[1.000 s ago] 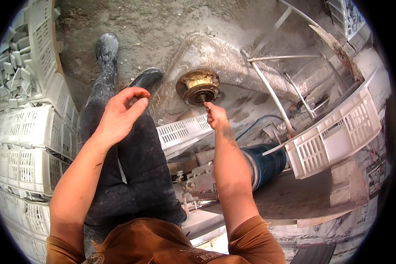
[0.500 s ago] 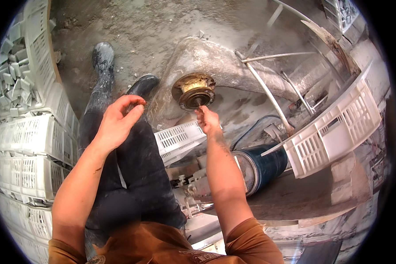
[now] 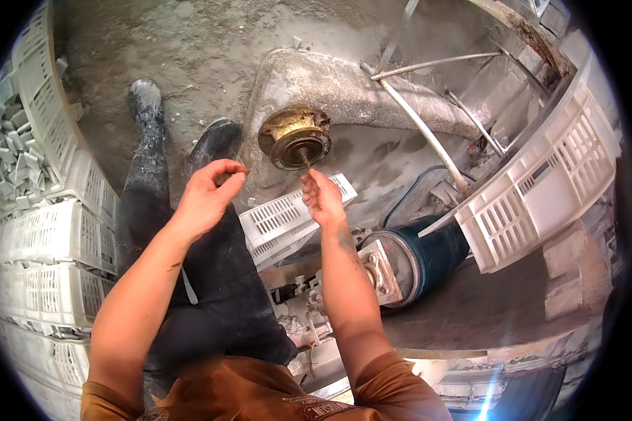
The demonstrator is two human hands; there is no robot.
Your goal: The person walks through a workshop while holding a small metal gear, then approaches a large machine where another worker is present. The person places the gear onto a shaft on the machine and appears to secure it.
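Note:
A brass-coloured, dirt-caked flanged hub [image 3: 296, 135] sits on the pale, dust-crusted machine arm. From its face a thin shaft [image 3: 304, 158] points toward me. My right hand [image 3: 323, 198] is closed, fingertips pinched at the shaft's near end; they hide the tip. My left hand [image 3: 214, 188] hovers over my leg, left of the hub and apart from it. Its thumb and fingers are drawn together, and whatever small thing may be between them is too dark to make out.
White slotted crates [image 3: 56, 231] are stacked at my left, the top one full of small pale tiles [image 3: 21, 154]. A white slotted crate piece [image 3: 288, 214] lies below the hub. At right are a dark blue motor [image 3: 428, 252], metal bars [image 3: 421, 133] and a curved guard with white crate panels [image 3: 541, 189].
The view has shifted, so the hub appears further left and higher. My right hand stays at the shaft's end. My left hand has come a little closer to the hub, its fingertips nearer each other.

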